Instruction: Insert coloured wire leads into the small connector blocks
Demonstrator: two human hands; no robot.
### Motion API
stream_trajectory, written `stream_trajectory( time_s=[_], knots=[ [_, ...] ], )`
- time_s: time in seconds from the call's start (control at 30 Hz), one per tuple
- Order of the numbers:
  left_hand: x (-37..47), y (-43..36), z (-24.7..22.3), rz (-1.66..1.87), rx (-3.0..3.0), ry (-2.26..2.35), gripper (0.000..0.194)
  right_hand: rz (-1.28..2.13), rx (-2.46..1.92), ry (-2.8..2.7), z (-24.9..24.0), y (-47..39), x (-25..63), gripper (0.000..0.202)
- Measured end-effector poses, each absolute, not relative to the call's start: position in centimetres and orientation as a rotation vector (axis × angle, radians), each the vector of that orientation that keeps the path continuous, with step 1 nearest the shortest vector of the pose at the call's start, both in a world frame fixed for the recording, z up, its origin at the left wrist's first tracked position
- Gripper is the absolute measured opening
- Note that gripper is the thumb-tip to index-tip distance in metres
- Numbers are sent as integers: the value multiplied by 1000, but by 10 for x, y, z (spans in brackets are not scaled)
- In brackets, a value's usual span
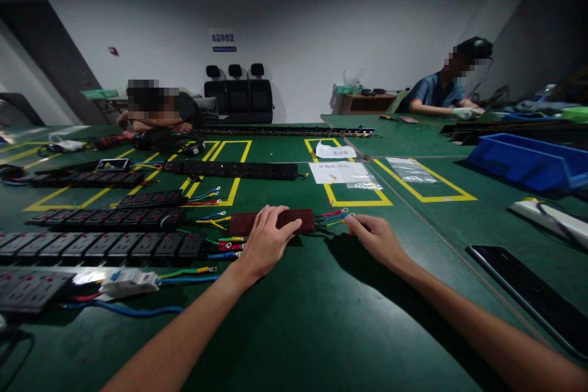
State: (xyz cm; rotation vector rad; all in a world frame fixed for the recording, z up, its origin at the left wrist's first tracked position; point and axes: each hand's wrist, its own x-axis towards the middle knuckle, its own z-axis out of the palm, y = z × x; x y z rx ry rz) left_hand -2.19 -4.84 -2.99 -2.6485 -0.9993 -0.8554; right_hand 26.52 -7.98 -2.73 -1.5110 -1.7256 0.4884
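A dark red socket strip (303,219) lies on the green table, with coloured wires coming out at both ends. Across it rests my left hand (271,236), its fingers curled over the far edge and the thumb along the top. Beyond the strip's right end, my right hand (374,236) is closed in a pinch at the tip of one wire. Beside that pinch is a bundle of red, blue and yellow-green wires (333,215) with metal ring terminals. My own fingers hide part of the strip and the pinched wire end.
Several black socket strips (156,247) with wires lie to the left. A white breaker (128,282) sits at lower left. On the right are a phone (528,294), a blue bin (528,162) and a white strip (546,220). Papers (340,173) lie ahead; two people sit beyond.
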Motion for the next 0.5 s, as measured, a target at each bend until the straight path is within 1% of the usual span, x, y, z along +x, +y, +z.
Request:
stream_trajectory(
  time_s=[0.3, 0.5],
  knots=[
    [-21, -49, -29, -804, -2672, -1027, 33, 494, -1515, -1719, -32, -78, 268, 54],
    [-20, -50, -28, -772, -2693, -1071, 41, 494, -1516, -1727, -31, -78, 267, 53]
  ],
)
